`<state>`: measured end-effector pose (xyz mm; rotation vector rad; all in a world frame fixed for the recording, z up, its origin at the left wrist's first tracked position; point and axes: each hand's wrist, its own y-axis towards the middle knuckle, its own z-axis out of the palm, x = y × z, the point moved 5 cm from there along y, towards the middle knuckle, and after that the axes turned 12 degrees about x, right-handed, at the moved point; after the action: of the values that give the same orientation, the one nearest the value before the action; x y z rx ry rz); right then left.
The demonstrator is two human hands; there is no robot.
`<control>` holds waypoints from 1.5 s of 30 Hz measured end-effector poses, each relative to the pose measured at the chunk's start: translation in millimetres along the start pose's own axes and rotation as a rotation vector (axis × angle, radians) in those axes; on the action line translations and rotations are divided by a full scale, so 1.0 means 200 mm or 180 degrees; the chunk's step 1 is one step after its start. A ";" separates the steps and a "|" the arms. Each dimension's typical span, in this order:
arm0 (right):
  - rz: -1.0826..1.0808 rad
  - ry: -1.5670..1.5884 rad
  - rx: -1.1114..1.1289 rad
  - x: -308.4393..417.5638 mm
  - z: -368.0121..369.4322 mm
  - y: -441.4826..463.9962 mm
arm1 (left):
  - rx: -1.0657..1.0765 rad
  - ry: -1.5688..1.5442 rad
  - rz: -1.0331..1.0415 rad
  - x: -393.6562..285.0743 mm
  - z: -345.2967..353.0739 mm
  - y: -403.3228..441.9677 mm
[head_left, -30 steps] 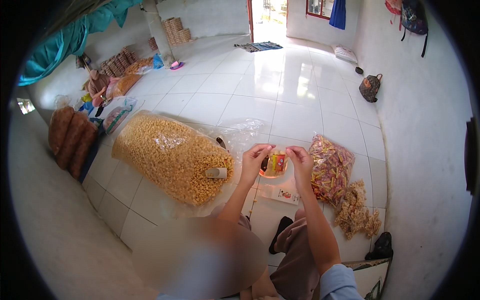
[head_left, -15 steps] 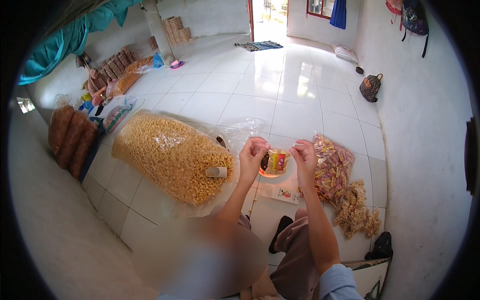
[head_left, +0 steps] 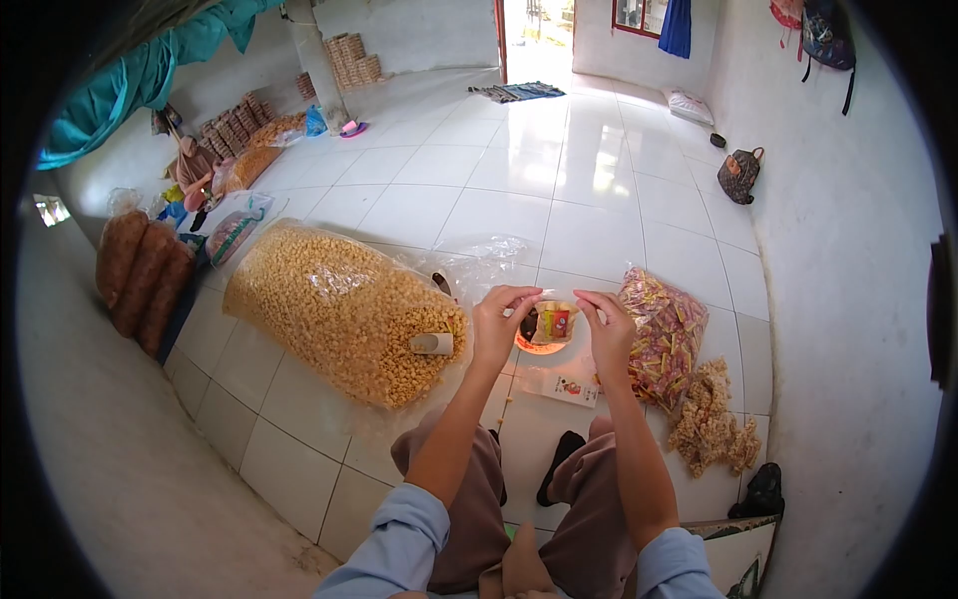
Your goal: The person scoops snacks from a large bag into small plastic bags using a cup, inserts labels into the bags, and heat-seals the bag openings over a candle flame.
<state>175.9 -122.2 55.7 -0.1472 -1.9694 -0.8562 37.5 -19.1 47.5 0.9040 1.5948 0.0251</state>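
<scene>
Between my two hands hangs a small clear plastic snack packet with a red and yellow label. My left hand pinches its top left corner. The top right corner is in the fingertips of my right hand, so the top edge is stretched. Just below and behind it is an orange round container, partly hidden, with something dark at its left. Closer to me lie clear printed plastic bags. Left of my hands, a large clear sack of yellow puffed snacks lies open, a pale scoop in its mouth.
On the right lie a bag of small pink and yellow sachets and a heap of beige material. Brown-filled sacks stand at left. Another person sits at far left near stacked packs. A brown backpack leans on the right wall.
Both hands have come slightly lower and towards each other at the packet's top edge, which is now drawn straighter. The packet itself has barely shifted.
</scene>
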 end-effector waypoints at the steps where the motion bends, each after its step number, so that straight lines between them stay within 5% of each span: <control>1: -0.0087 -0.0168 -0.0046 0.02 0.00 0.00 | -0.0041 0.0256 0.0168 -0.04 -0.01 0.00; 11: -0.0668 -0.1819 0.0102 0.07 0.06 -0.02 | 0.0469 0.1365 0.0529 -0.02 0.04 -0.01; 18: -0.0765 -0.1810 0.0227 0.07 0.09 -0.01 | 0.0213 0.1351 0.0772 -0.15 0.03 0.01; 20: -0.0841 -0.1752 0.0253 0.08 0.11 -0.02 | 0.0623 0.1343 0.1063 -0.13 0.07 0.01; 27: -0.0850 -0.1744 0.0254 0.07 0.11 -0.02 | 0.0746 0.1214 0.0623 -0.05 0.08 0.02; 33: -0.0303 -0.0283 0.0746 -0.08 0.08 0.06 | 0.1191 0.0128 -0.0428 0.10 0.05 0.06; 35: 0.0677 0.0810 0.1393 -0.23 0.13 0.07 | 0.1585 0.0025 -0.0809 0.16 0.07 0.08; 38: 0.0923 0.1347 0.1522 -0.38 0.21 0.06 | 0.1692 -0.0096 -0.0874 0.32 0.11 0.07; 45: 0.2608 0.1374 0.1183 -0.92 0.38 -0.29 | 0.1800 -0.0527 -0.1989 0.98 0.33 -0.28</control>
<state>196.2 -75.8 -144.5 -0.4669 -1.4252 0.0220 73.8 19.8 -159.1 0.7586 1.6904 -0.9536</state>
